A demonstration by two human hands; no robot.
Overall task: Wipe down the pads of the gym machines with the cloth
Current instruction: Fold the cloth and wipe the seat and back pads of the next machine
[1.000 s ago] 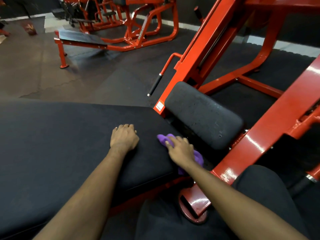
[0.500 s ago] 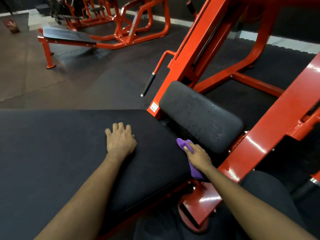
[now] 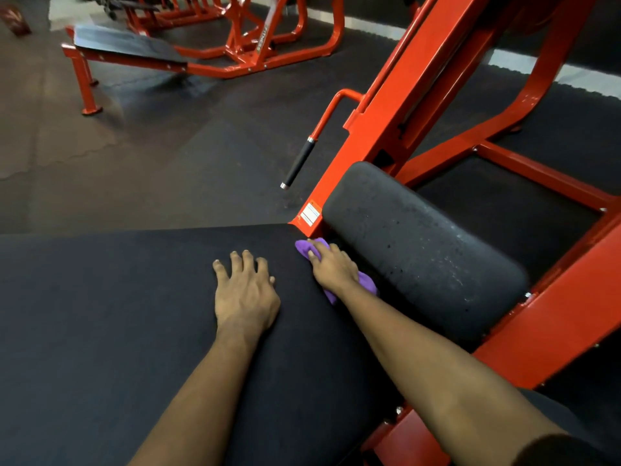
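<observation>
Far in the upper left of the frame a red-framed flat bench (image 3: 127, 45) stands on the dark rubber floor (image 3: 151, 156), with more red machine frames (image 3: 268, 35) behind it. The lower left and centre are filled by the large black pad (image 3: 100, 331) I am leaning over. My left hand (image 3: 247, 294) lies flat on this pad at centre frame, palm down, fingers spread and holding nothing. Just to its right, my right hand (image 3: 332, 269) presses the purple cloth (image 3: 311, 248) onto the pad's right edge; the cloth is bunched under my palm, one end poking out past my fingertips toward the top of the frame and the other showing beside my wrist. Above the cloth a white warning label (image 3: 311, 213) sits on the red steel frame (image 3: 420, 79), and a black-gripped handle (image 3: 299, 161) slants down to the label's upper left. Right of my hand lies the smaller dark grey pad (image 3: 420, 250), its surface speckled and worn. The red frame rises diagonally to the upper right.
</observation>
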